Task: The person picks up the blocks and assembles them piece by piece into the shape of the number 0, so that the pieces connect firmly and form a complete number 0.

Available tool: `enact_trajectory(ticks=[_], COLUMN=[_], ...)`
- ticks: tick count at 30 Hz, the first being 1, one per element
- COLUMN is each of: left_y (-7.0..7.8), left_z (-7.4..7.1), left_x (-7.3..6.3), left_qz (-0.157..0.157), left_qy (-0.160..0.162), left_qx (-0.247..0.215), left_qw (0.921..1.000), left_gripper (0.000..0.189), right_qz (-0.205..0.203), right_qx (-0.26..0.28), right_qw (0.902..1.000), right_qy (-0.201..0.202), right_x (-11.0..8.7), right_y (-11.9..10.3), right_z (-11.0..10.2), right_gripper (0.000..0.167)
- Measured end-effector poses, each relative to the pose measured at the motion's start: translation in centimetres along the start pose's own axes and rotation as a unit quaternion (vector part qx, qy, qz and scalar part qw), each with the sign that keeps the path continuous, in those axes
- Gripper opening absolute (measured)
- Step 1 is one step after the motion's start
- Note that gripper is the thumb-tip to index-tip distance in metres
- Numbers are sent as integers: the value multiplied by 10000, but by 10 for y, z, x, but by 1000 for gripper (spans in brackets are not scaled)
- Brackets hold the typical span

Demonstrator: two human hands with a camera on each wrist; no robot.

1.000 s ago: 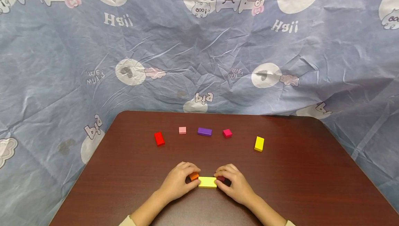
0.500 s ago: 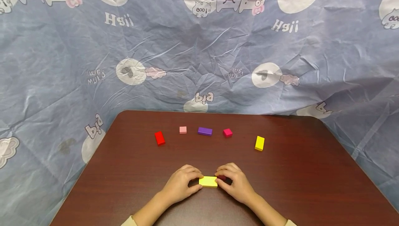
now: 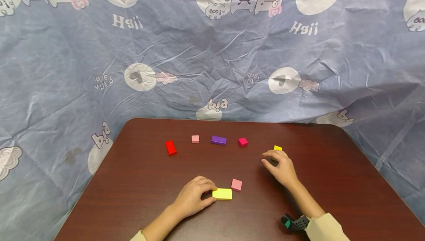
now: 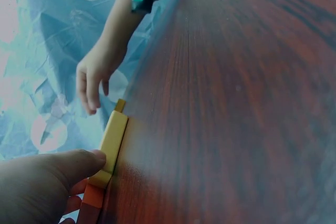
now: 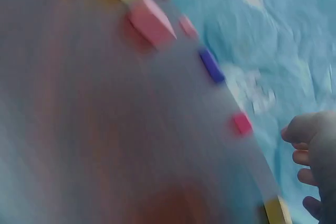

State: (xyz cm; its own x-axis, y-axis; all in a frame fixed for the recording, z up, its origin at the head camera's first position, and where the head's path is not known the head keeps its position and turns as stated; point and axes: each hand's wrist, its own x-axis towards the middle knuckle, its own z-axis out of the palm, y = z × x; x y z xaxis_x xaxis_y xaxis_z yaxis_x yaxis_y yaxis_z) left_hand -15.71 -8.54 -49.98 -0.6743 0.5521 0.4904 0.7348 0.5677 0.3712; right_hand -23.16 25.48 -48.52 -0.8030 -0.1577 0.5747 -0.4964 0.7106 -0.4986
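In the head view, my left hand (image 3: 196,195) is at the left end of a light yellow block (image 3: 223,194), thumb and index finger gripping that end. The left wrist view shows the thumb on the yellow block (image 4: 113,142) and an orange block (image 4: 93,196) beside the curled fingers; the head view hides the orange one. A pink block (image 3: 236,185) lies at the yellow block's far right corner. My right hand (image 3: 282,169) hovers by a brighter yellow block (image 3: 277,147), partly covering it, with fingers spread and nothing visibly held.
Along the far part of the brown table (image 3: 139,185) lie a red block (image 3: 170,147), a small pink block (image 3: 195,139), a purple block (image 3: 218,140) and a magenta block (image 3: 243,142). A patterned cloth (image 3: 186,49) hangs behind the table.
My right hand has left the light yellow block's right end and moved right and away toward the brighter yellow block, uncovering the pink block. The left hand closed over the orange block earlier and now stays put.
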Motion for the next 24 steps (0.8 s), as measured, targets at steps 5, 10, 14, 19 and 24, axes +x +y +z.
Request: enact_trajectory(ticks=[5, 10, 14, 19, 24], left_y=[0, 1, 1, 0, 0], left_z=[0, 0, 0, 0, 0], left_x=[-1, 0, 1, 1, 0], left_qz=[-67, -84, -105, -108, -67], left_qy=[-80, -99, -94, -108, -89], left_qx=[-23, 0, 15, 15, 68], left_qw=[9999, 9999, 9999, 9999, 9999], left_gripper=[25, 25, 25, 25, 24], right_qz=[303, 409, 453, 530, 927], right_qx=[-270, -322, -316, -215, -95], right_qw=[9989, 9975, 9967, 9951, 9884], right_qy=[-218, -477, -591, -806, -1203], right_x=[11, 17, 20, 23, 25], right_y=[34, 52, 60, 68, 72], right_z=[-13, -21, -23, -25, -28], right_gripper=[24, 27, 30, 34, 39])
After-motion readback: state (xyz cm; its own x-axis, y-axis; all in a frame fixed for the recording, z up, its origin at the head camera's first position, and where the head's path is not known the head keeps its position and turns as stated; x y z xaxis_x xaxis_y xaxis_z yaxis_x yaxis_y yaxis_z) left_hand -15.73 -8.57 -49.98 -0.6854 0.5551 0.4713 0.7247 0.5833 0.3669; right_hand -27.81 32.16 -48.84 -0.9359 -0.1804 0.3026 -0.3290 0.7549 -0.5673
